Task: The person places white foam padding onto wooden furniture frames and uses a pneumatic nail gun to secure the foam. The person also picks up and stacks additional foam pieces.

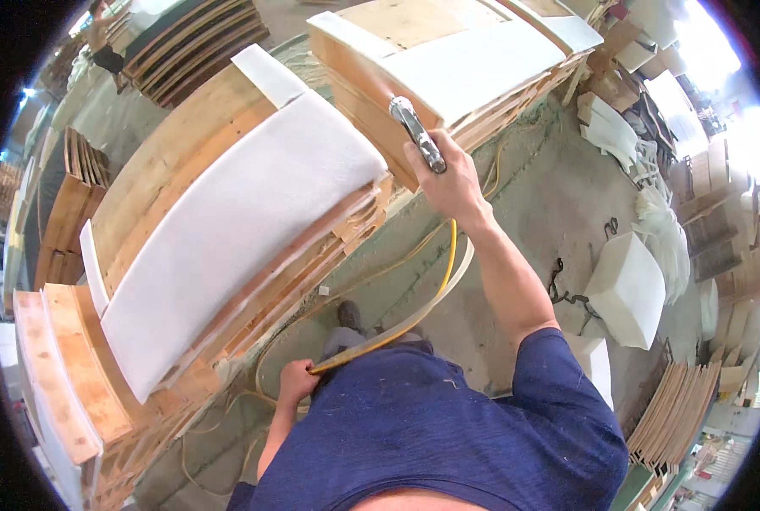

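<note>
My right hand (454, 180) is wrapped round a silver spray gun (415, 132), its head toward the wooden side (364, 81) of the far stack of panels. A faint whitish haze shows by the gun's tip. From beneath that hand a yellow hose (453, 247) runs down and curves back toward me. Low at my left side, my left hand (295, 380) is closed round the hose. White foam padding (243, 238) covers part of the curved wooden panel stack in front of me. More white foam (482, 72) lies on top of the far stack.
Loose hose (256, 400) loops on the concrete floor beside the stacks. White foam blocks (627, 289) and a dark cord (559, 281) lie to the right. Stacked boards (673, 417) stand at lower right. More curved wooden pieces (197, 47) are piled at the far left.
</note>
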A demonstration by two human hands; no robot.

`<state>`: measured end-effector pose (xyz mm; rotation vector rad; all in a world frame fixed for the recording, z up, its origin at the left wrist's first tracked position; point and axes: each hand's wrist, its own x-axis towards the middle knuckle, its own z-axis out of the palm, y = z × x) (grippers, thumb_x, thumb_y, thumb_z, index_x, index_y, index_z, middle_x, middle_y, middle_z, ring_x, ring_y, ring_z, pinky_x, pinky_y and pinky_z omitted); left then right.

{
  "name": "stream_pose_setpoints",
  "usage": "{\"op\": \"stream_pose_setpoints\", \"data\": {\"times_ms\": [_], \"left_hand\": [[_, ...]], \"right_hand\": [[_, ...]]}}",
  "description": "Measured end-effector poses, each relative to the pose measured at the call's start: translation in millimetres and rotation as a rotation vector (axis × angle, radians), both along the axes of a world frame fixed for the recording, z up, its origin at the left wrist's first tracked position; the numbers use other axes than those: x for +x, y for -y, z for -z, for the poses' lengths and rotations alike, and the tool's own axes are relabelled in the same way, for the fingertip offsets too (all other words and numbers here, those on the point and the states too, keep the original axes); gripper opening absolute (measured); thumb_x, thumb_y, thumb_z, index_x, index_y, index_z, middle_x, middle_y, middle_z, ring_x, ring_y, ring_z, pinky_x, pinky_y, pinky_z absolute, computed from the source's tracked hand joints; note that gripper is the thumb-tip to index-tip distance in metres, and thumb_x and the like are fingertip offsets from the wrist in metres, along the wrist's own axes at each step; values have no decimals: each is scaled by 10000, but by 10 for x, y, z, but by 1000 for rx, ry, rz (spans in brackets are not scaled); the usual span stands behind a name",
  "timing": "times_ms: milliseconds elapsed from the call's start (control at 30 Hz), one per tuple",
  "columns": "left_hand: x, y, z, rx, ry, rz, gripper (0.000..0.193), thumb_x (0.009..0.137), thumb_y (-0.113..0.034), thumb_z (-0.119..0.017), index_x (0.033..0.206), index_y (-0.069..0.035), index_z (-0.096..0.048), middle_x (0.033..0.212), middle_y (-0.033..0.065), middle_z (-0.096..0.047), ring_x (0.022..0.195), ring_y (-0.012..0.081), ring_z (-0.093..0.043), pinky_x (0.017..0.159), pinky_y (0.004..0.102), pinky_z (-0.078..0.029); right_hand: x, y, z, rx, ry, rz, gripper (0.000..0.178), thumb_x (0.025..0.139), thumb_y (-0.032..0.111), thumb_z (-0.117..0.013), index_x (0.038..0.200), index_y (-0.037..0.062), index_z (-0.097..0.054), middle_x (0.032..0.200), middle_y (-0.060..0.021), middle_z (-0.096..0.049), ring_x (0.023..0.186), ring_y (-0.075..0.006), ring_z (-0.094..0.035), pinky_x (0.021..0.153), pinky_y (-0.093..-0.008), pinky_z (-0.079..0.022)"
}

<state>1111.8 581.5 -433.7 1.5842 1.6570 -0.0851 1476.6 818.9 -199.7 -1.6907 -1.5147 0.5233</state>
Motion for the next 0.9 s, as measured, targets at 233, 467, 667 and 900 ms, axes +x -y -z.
{"op": "stream_pose_setpoints", "data": {"times_ms": [233,467,667,900], "left_hand": [[-288,-434,-66,-91,-8,-32,306,700,-401,-725,738,-102,-671,727,134,-647,704,320,-643,638,410,-488],[-411,-638,42,-95,53,-2,257,688,-325,-750,709,-89,-651,702,144,-634,675,325,-632,610,413,-474],[-459,-692,174,-87,63,85,85,663,-148,-679,702,-85,-638,694,159,-626,674,338,-626,592,421,-460],[-272,-891,89,-101,30,163,224,721,-300,-727,716,-93,-640,709,149,-634,698,340,-628,613,426,-456]], "right_hand": [[-576,-645,-256,-111,68,-22,385,880,371,-585,1077,40,-575,817,-185,-645,798,-345,-636,723,-421,-471],[-731,-772,-181,-176,96,-2,371,857,373,-610,1022,41,-611,742,-125,-616,725,-224,-600,688,-359,-458],[-483,-238,-108,-218,108,30,373,873,355,-591,1085,48,-578,851,-173,-645,801,-314,-634,724,-396,-475],[-17,776,-20,-342,139,161,335,864,310,-621,1056,40,-573,797,-124,-630,734,-237,-610,702,-345,-473]]}}
